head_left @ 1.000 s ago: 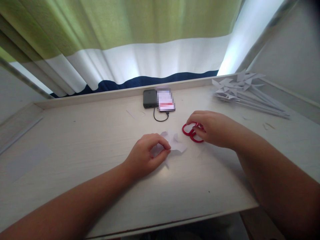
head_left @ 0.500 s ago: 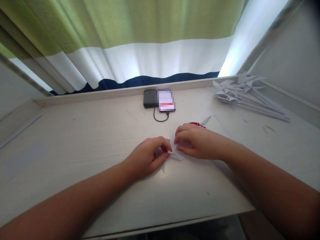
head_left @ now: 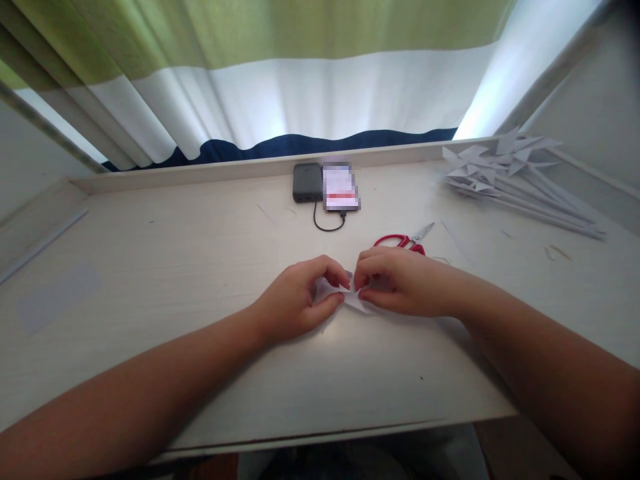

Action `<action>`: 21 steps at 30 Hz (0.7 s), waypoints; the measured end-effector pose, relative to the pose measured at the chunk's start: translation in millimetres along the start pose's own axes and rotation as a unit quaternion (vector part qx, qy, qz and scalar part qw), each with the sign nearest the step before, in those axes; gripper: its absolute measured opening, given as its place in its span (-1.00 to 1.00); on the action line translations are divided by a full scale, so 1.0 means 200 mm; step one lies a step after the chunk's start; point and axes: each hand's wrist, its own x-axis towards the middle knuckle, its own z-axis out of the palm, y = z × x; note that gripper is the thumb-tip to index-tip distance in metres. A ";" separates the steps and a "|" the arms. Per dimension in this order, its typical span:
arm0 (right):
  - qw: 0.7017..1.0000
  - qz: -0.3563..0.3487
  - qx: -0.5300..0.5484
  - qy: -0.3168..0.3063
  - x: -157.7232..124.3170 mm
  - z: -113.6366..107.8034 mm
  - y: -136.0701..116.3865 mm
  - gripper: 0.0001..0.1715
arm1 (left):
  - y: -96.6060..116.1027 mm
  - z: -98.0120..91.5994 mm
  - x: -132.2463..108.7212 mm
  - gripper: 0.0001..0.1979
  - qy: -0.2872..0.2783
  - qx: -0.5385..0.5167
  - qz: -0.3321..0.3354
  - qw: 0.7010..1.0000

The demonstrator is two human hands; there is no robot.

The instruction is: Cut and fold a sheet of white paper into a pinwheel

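Note:
A small folded piece of white paper (head_left: 356,303) lies low over the desk between my two hands. My left hand (head_left: 299,300) pinches its left side between thumb and fingers. From the right, my right hand (head_left: 400,280) grips the paper's other side with thumb and fingertips, close to the left fingertips. Much of the paper is hidden behind the fingers. Just beyond my right hand lie red-handled scissors (head_left: 417,240), partly covered by it, blades pointing away to the right.
Several white paper pinwheels on sticks (head_left: 500,167) are heaped at the back right. A black power bank (head_left: 307,183) is cabled to a phone (head_left: 341,187) at the back. A flat paper sheet (head_left: 60,293) lies on the left. The white desk's front edge (head_left: 300,437) is near me.
My right fingertips have closed in on the paper beside my left ones. The view has shifted slightly, and more of the scissors' red handles shows.

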 end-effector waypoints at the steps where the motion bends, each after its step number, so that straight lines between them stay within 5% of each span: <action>1: 1.000 -0.002 0.006 -0.002 0.00 0.00 0.00 -0.91 | 0.00 0.00 0.00 -0.83 -0.001 0.000 0.000 1.000; 21: 0.995 0.023 0.092 0.019 0.01 0.03 -0.01 -0.86 | -0.01 0.02 0.00 -0.85 0.032 -0.007 0.000 0.999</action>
